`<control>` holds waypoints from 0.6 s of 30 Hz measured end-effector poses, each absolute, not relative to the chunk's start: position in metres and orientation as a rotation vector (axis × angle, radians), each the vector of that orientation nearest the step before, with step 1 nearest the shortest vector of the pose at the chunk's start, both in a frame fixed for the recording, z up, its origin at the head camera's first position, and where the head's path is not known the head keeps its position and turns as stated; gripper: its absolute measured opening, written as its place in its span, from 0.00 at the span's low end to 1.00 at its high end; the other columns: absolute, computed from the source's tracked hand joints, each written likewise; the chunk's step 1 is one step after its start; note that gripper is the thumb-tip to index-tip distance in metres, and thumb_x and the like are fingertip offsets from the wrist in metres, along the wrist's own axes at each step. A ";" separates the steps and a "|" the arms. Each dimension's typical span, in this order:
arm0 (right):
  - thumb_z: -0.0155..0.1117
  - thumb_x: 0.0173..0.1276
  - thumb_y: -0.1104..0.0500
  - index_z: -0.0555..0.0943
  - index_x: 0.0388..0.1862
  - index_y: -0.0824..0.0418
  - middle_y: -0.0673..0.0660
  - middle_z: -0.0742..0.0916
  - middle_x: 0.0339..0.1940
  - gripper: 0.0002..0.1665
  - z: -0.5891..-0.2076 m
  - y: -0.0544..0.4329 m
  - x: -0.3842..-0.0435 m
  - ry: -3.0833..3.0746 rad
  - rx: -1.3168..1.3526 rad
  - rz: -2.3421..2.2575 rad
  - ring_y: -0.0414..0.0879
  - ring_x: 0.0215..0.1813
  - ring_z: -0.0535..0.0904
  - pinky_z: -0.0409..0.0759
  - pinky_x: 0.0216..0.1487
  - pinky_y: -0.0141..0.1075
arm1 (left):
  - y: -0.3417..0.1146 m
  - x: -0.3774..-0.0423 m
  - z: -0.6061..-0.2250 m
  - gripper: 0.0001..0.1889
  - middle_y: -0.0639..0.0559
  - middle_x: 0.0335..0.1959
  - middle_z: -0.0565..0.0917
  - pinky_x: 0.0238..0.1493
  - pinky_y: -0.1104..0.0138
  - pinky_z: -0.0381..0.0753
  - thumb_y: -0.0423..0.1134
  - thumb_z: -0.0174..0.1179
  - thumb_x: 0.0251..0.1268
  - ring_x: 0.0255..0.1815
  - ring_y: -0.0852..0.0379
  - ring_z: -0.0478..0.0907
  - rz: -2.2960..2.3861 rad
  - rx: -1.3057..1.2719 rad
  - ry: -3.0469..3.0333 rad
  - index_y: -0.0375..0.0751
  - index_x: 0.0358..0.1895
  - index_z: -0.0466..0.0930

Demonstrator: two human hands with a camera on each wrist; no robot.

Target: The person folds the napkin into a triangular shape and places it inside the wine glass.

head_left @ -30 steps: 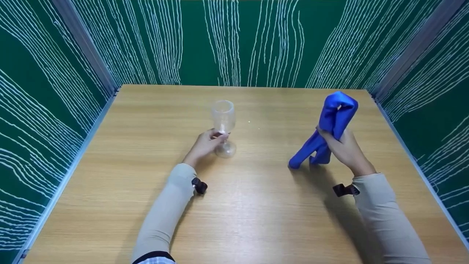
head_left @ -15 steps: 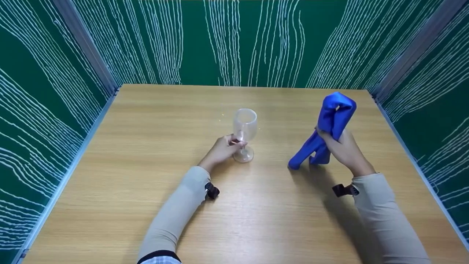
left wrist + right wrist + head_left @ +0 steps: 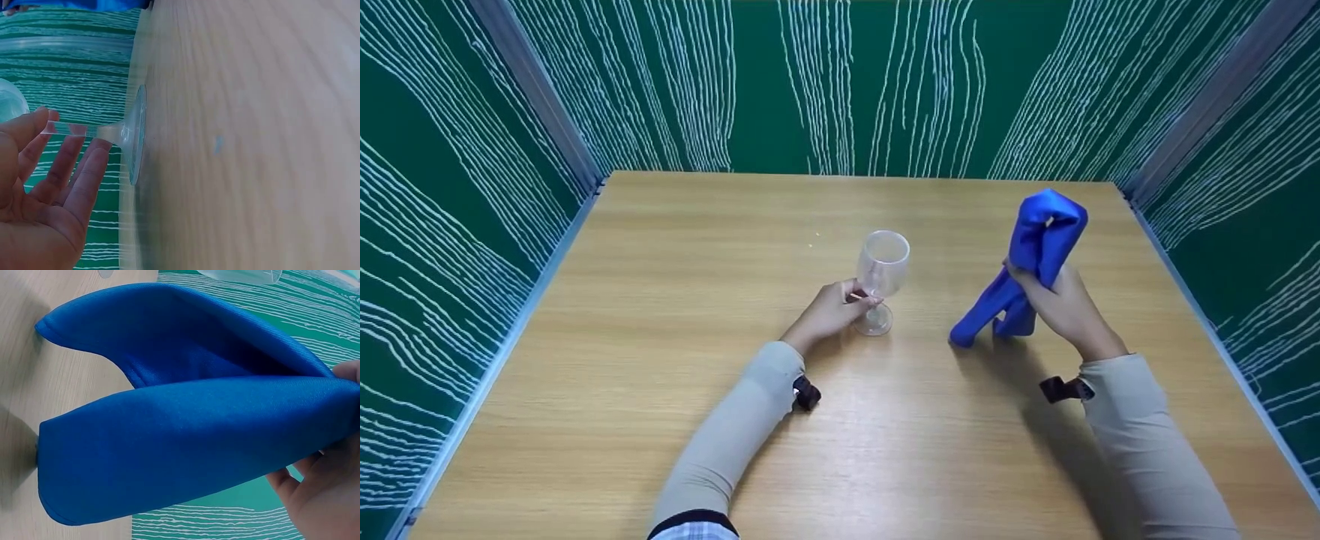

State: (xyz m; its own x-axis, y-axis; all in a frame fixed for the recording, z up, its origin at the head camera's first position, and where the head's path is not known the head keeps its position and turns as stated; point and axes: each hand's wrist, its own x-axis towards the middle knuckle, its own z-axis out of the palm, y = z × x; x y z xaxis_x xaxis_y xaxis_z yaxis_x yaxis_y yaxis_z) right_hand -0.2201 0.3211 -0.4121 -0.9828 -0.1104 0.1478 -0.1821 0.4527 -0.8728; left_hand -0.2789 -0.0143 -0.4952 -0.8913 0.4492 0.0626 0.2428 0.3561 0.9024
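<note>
A clear wine glass (image 3: 885, 264) stands roughly upright near the middle of the table. My left hand (image 3: 831, 313) pinches its stem just below the bowl. In the left wrist view, the stem (image 3: 84, 129) lies between thumb and fingertips, and the round foot (image 3: 135, 135) is at the tabletop; whether it touches is unclear. To the right, my right hand (image 3: 1061, 300) grips a bunched blue cloth (image 3: 1046, 232) around its middle. A folded loop rises above the fist, and two ends hang down to the table. The cloth (image 3: 185, 444) hides part of that hand in the right wrist view.
The wooden table (image 3: 697, 247) has small pale specks (image 3: 814, 240) left of the glass. Green walls (image 3: 780, 90) with white wavy lines enclose its back and sides. Grey metal posts stand at both back corners.
My left hand has moved the wine glass to the right and slightly nearer me, closer to the cloth. The right hand and the blue cloth have barely moved.
</note>
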 end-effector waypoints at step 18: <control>0.51 0.80 0.45 0.67 0.63 0.69 0.67 0.77 0.57 0.30 -0.409 0.319 -0.215 -2.698 0.356 1.517 0.63 0.60 0.75 0.66 0.62 0.69 | -0.026 -0.278 -0.484 0.17 0.42 0.53 0.84 0.56 0.65 0.79 0.39 0.63 0.71 0.55 0.50 0.81 1.429 0.752 2.411 0.33 0.57 0.78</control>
